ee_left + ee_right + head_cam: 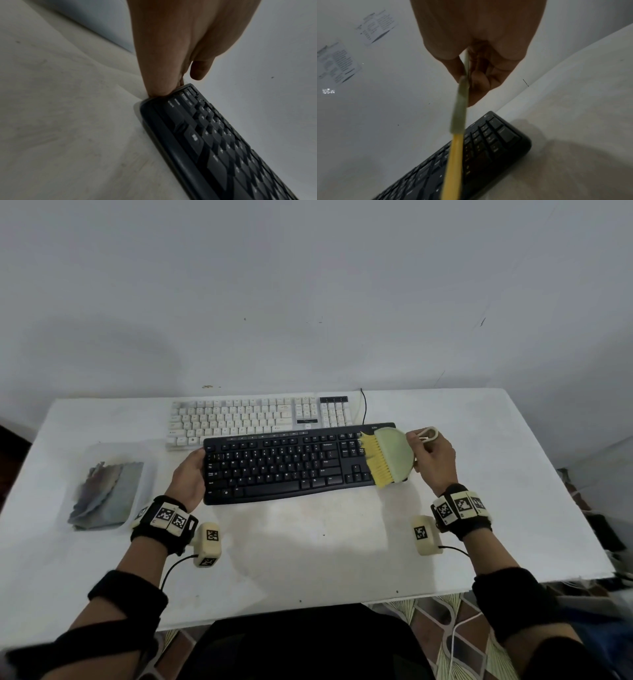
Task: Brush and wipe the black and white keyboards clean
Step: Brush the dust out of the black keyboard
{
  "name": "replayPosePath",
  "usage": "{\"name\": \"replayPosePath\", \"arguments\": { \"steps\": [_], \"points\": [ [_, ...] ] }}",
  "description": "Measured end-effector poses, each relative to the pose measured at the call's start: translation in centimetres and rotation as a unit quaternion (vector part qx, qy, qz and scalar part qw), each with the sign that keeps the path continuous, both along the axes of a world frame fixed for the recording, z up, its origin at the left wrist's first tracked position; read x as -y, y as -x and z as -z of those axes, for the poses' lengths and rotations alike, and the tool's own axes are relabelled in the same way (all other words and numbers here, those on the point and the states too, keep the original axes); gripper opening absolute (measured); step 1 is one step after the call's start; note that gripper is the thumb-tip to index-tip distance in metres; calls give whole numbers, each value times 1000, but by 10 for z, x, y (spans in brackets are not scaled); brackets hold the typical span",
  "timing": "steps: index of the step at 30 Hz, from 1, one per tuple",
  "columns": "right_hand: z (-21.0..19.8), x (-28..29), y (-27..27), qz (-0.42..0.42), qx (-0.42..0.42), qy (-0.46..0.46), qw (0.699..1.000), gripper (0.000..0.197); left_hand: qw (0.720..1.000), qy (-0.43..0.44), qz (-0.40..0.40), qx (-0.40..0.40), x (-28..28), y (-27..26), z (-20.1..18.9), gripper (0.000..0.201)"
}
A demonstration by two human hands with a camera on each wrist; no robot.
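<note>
A black keyboard (284, 467) (214, 142) (488, 148) lies mid-table, and a white keyboard (253, 416) sits just behind it. My left hand (191, 474) (171, 54) presses straight fingers against the black keyboard's left end, with the thumb held off it. My right hand (431, 457) (479, 54) pinches the loop handle of a pale green brush (394, 455) (460, 108). Its yellow bristles (375, 460) (453, 162) are over the black keyboard's number pad at the right end. Whether they touch the keys I cannot tell.
A grey, stained cloth (106, 494) lies in a translucent tray (102, 450) left of the keyboards. A black cable (364, 405) runs off the table's back by the wall. The white table (308, 542) has bare surface in front. Papers (375, 25) hang on the wall.
</note>
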State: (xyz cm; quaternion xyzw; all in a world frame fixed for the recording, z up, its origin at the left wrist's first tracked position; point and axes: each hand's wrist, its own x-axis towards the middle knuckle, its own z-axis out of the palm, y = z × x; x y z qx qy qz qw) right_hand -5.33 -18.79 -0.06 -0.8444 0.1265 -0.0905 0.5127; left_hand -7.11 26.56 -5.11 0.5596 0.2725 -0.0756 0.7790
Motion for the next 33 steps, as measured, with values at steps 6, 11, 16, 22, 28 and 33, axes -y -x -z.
{"name": "replayPosePath", "arguments": {
  "steps": [6,11,16,22,28,33],
  "points": [
    [-6,0,-3,33,26,-20,999,17,1000,-2,-7,-3,1,0,-1,28],
    [-2,-13,-7,48,45,-54,996,20,1000,-8,-10,-4,-2,0,2,35],
    [2,-2,-8,22,1,-30,999,21,1000,-9,-8,-2,-2,0,2,35],
    [1,9,-9,7,-43,5,999,20,1000,-7,-6,3,-2,-1,2,28],
    [-4,-10,-8,64,44,-42,996,18,1000,-8,-6,6,-1,0,1,28],
    [6,-11,-9,38,27,-33,998,18,1000,-6,-5,8,-2,0,2,28]
  ]
}}
